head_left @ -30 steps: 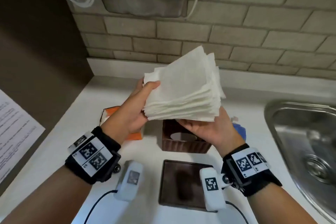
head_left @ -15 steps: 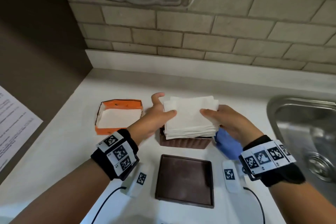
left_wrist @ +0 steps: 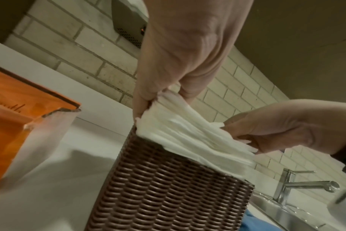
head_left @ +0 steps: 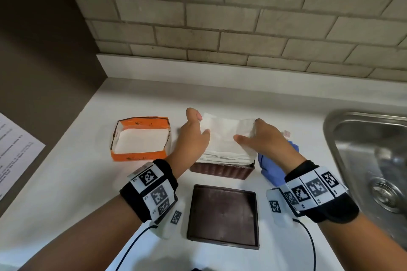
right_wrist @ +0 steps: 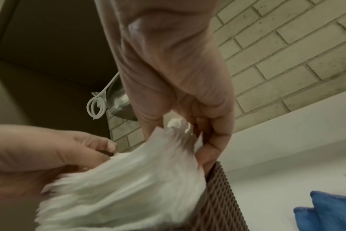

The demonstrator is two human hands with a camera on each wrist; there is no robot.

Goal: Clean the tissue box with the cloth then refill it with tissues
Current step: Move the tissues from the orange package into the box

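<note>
A thick stack of white tissues [head_left: 222, 138] sits in the open top of the brown woven tissue box [head_left: 222, 170], and its upper layers stand above the rim. My left hand [head_left: 199, 123] grips the stack's left edge, thumb on top. My right hand [head_left: 247, 130] grips the right edge the same way. The left wrist view shows my fingers pinching the tissues [left_wrist: 188, 132] at the corner of the box [left_wrist: 168, 187]. In the right wrist view my fingers curl round the tissues' [right_wrist: 128, 187] right edge. The blue cloth [head_left: 273, 165] lies just right of the box.
The box's brown lid [head_left: 222, 215] lies flat in front of it. An opened orange tissue pack [head_left: 141, 138] stands to the left. A steel sink [head_left: 363, 160] with a tap [left_wrist: 306, 187] is at the right, a printed sheet [head_left: 13, 149] at far left, and a brick wall behind.
Both hands brought the tissue stack down from chest height onto the brown box. Since half a second ago the stack has sunk a little lower into the box.
</note>
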